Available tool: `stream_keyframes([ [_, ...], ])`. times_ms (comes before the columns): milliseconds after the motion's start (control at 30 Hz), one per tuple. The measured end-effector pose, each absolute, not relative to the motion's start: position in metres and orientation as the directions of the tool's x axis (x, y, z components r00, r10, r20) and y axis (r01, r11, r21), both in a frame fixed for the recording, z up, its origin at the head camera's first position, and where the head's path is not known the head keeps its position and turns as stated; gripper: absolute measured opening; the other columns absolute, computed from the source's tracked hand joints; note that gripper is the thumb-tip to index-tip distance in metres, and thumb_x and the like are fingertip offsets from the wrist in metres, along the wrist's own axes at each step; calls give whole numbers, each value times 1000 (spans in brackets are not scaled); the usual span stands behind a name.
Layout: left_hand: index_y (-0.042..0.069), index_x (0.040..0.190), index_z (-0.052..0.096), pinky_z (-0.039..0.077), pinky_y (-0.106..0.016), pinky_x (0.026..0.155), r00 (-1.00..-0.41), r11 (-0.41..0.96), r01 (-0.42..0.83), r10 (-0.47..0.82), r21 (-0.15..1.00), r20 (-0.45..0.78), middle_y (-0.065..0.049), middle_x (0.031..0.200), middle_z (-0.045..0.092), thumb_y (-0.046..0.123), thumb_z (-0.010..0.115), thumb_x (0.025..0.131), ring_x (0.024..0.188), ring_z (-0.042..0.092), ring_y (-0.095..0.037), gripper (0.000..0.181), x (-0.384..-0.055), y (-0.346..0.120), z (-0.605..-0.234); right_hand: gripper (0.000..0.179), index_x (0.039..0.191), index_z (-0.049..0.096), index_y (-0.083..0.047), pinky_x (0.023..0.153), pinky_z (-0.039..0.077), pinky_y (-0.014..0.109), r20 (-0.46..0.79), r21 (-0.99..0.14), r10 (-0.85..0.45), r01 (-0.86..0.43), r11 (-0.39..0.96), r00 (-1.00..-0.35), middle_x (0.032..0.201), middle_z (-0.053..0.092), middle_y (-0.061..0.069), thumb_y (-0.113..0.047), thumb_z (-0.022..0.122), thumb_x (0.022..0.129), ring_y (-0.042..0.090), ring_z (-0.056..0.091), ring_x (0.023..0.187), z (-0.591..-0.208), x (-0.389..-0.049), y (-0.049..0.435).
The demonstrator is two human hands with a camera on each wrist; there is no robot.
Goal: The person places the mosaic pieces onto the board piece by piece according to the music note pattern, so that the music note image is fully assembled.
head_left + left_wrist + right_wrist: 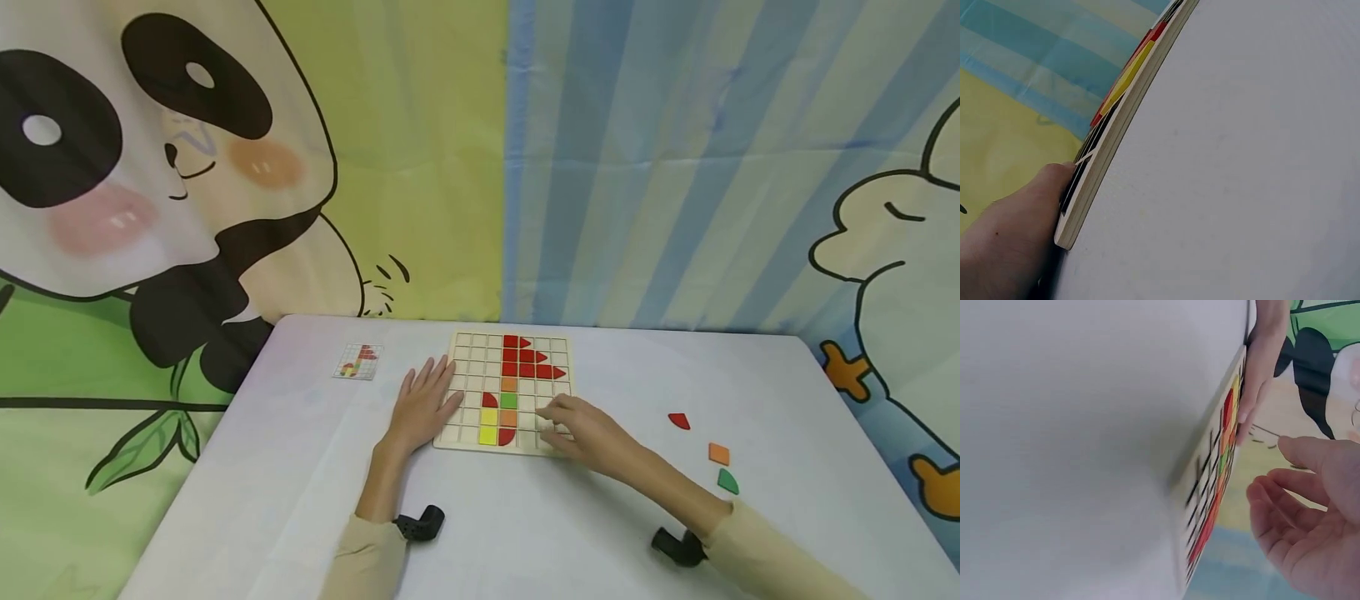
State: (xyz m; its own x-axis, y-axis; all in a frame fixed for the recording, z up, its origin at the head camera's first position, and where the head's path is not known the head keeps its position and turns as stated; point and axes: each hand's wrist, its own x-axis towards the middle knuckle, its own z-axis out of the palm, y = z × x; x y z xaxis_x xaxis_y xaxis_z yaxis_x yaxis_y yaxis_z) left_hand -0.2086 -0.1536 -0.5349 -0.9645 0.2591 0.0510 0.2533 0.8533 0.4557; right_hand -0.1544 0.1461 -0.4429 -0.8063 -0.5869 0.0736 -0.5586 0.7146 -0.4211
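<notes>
A pale wooden grid board [472,356] lies on the table. Red squares and triangles [519,369] fill a stepped patch in its upper part. Below them run orange, green and yellow squares [488,426] with two red quarter-round pieces. My left hand [422,406] rests on the board's left edge, fingers straight and spread; in the left wrist view its thumb [1041,194] lies on the rim. Over the lower right of the board hovers my right hand [596,433], its fingers loosely bent. The right wrist view shows a gap between that thumb and the fingers [1279,515], with nothing in it.
Right of the board lie a red piece [678,421], an orange square [718,453] and a green quarter-round piece [727,481]. A small pattern card [358,362] sits left of the board. A printed cloth [420,167] hangs behind the white table [300,467].
</notes>
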Motion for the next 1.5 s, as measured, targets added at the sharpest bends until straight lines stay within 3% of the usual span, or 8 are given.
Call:
stream_keyframes([
  [100,13,164,31,6,-55,131,-967,853,246,251,460,50,-6,172,25,47,48,107,162,14,-30,68,-209,-155,-535,35,124,73,-2,79,59,28,78,-426,-547,-524,737,-833,111,72,6,-14,78,92,19,67,95,-444,-132,172],
  [300,14,164,29,4,-55,131,-965,850,243,259,467,31,-5,173,23,48,46,107,162,13,-29,69,-210,-154,-536,36,123,73,-3,70,57,24,124,-447,-447,-452,772,-886,109,72,1,-11,81,88,19,70,92,-448,-108,214],
  [567,13,164,31,5,-54,131,-967,850,242,252,468,41,-5,173,24,49,46,107,162,13,-29,69,-208,-153,-534,35,121,72,-3,70,59,25,213,-448,-418,-468,761,-883,108,72,2,-8,81,87,17,72,88,-452,-104,246],
  [1067,13,164,31,5,-55,131,-968,854,234,249,464,31,-6,172,24,47,48,107,162,13,-30,69,-207,-153,-531,46,129,68,-1,73,60,32,88,-452,-294,-301,840,-952,115,71,10,-13,83,86,23,71,90,-445,-102,279],
  [1300,12,164,31,5,-55,131,-967,851,241,252,466,40,-7,172,24,46,48,107,162,13,-30,68,-208,-153,-531,54,133,62,6,65,61,34,29,-450,-220,-209,868,-975,119,66,24,-11,83,86,33,72,92,-441,-113,302],
  [1500,12,164,30,5,-55,131,-967,852,239,254,465,32,-6,172,24,47,47,107,162,13,-30,69,-207,-153,-531,56,139,55,9,71,64,44,-48,-448,-185,-144,883,-982,127,60,31,-7,77,90,41,70,98,-443,-118,322],
])
